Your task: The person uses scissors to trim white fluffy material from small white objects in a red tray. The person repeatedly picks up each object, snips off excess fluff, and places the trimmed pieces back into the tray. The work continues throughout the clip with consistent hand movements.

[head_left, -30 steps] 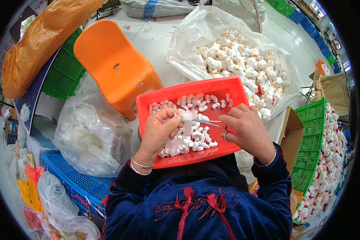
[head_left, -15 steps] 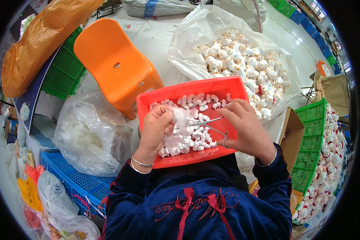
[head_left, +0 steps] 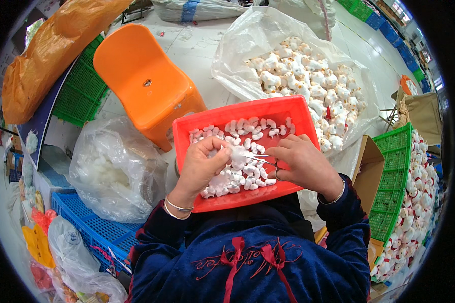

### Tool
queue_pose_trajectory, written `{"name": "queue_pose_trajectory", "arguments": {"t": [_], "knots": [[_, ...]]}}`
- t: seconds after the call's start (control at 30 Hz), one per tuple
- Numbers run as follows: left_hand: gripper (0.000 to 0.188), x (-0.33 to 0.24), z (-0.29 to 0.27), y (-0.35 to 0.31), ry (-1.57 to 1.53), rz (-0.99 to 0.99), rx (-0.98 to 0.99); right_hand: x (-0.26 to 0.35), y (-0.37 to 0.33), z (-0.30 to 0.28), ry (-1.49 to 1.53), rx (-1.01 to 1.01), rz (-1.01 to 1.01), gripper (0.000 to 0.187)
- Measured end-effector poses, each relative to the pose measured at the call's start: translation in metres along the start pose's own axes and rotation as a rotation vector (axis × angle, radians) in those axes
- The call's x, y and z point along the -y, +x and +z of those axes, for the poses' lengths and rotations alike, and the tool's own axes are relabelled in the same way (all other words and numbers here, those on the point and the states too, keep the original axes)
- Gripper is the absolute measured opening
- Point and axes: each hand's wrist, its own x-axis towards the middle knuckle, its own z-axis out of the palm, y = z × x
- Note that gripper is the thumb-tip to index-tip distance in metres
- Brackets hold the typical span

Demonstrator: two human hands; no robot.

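My left hand (head_left: pixel 199 165) pinches a white tuft of stuffing (head_left: pixel 237 158) between thumb and fingers above the red tray (head_left: pixel 184 127). Whether a small plush piece is also in those fingertips, I cannot tell. In my right hand (head_left: pixel 308 164) are metal scissor-handled forceps (head_left: pixel 261 158), with the fingers at the ring handles. Their thin jaws are nearly together and point left into the tuft. Below both hands, many small curved white plush pieces (head_left: pixel 250 179) lie in the tray, which rests at my lap.
A plastic bag of white stuffing (head_left: pixel 108 171) stands left of the tray, beside a blue crate (head_left: pixel 81 209). An orange chair (head_left: pixel 141 81) is beyond. A large clear bag (head_left: pixel 237 55) holds white plush bodies at far right; a green crate (head_left: pixel 389 177) and cardboard box (head_left: pixel 367 174) stand at right.
The forceps have gone from spread to nearly closed, and their tips now meet the tuft. My right hand has moved slightly left and down. The tuft looks more compact.
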Motion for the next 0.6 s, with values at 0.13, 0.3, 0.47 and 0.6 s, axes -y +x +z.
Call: {"name": "queue_pose_trajectory", "arguments": {"t": [0.13,0.3,0.47,0.6], "knots": [[0.005,0.0,-0.006,0.005,-0.205,-0.015,-0.106,-0.006,-0.006,0.002,0.009,-0.118,0.106,0.06],[0.007,0.011,-0.007,0.002,-0.171,-0.006,-0.073,0.004,-0.006,0.007,0.065,-0.174,-0.044,0.069],[0.014,0.004,-0.002,-0.002,-0.096,-0.002,-0.032,0.0,-0.005,-0.001,-0.036,-0.029,0.059,0.047],[0.014,0.004,-0.001,-0.003,0.036,-0.019,0.011,0.004,-0.003,-0.012,-0.08,0.029,0.005,0.034]]}}
